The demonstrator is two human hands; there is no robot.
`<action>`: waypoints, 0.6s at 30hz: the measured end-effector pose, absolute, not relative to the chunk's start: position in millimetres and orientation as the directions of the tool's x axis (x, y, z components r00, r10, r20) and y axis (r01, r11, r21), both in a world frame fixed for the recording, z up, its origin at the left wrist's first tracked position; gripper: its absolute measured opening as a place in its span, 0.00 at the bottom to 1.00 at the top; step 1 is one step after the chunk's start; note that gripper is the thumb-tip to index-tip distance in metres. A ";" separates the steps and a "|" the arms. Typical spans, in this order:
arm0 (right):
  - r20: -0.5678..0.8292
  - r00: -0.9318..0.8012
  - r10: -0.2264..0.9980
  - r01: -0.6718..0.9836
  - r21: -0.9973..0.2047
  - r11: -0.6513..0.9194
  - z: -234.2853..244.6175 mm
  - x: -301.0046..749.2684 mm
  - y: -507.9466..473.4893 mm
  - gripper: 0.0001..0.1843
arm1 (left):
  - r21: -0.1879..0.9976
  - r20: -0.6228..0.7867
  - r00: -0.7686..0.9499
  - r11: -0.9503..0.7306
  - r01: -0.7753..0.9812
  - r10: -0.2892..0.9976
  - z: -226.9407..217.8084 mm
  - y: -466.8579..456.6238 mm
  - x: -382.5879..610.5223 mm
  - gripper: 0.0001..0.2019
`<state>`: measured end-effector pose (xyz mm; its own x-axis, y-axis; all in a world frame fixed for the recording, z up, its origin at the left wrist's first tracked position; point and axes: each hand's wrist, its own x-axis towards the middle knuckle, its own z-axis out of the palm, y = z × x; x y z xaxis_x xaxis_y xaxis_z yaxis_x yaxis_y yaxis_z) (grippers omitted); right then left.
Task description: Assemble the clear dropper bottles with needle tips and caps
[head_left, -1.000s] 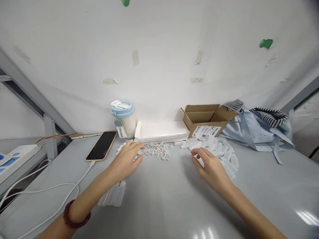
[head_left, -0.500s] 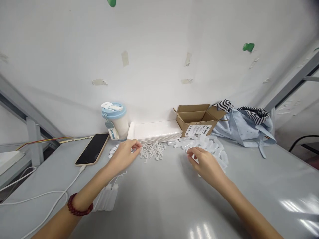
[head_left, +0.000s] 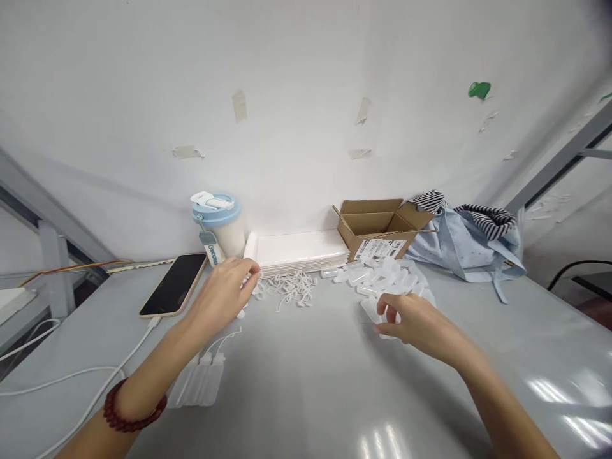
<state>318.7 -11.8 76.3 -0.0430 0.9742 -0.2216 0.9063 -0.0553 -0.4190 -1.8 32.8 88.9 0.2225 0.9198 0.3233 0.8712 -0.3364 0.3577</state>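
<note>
My left hand (head_left: 224,290) is over small white caps (head_left: 259,291), left of a pile of thin curled white plastic pieces (head_left: 295,288). Its fingers are bent, with a gap between thumb and forefinger and nothing visible between them. At the near edge of a heap of small translucent plastic bottles (head_left: 389,275), my right hand (head_left: 421,325) has thumb and fingers curled but apart. One bottle (head_left: 370,310) lies just beyond its fingertips; whether they touch is unclear. Several bottles (head_left: 204,382) with thin white strands at their tops lie side by side beside my left forearm.
At the back are a blue-lidded cup (head_left: 229,233), a stack of white flat sheets (head_left: 301,248), an open cardboard box (head_left: 377,239) and a light blue cloth bag (head_left: 468,245). A phone (head_left: 174,285) with a white cable (head_left: 109,382) lies on the left.
My right hand has moved right and toward me, to the heap's near edge. My left hand has drawn slightly left and up, uncovering white caps. The view has shifted slightly.
</note>
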 end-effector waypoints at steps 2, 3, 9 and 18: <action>-0.258 -0.047 0.965 0.914 -0.402 -0.063 76.1 319.3 -13.3 0.06 | 0.400 0.335 0.209 -0.340 0.851 0.919 89.4 32.9 -3.8 0.12; -0.270 -0.051 0.961 0.919 -0.391 -0.061 76.1 318.9 -13.8 0.07 | 0.444 0.329 0.185 -0.324 0.835 0.926 89.8 32.9 -3.7 0.11; -0.260 -0.071 0.963 0.941 -0.338 -0.022 74.7 313.9 -15.4 0.08 | 0.610 0.263 0.051 -0.207 0.765 0.963 91.7 30.0 -0.9 0.10; -0.238 -0.138 0.961 0.939 -0.341 0.050 61.4 317.7 -18.9 0.11 | 0.658 0.238 -0.016 -0.149 0.738 0.971 70.6 -9.1 -4.7 0.12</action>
<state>317.7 -18.9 61.4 -0.1376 0.9615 -0.2380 0.9387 0.0500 -0.3410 -4.7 -9.1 70.6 -0.0159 0.9710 0.2385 0.7382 -0.1495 0.6578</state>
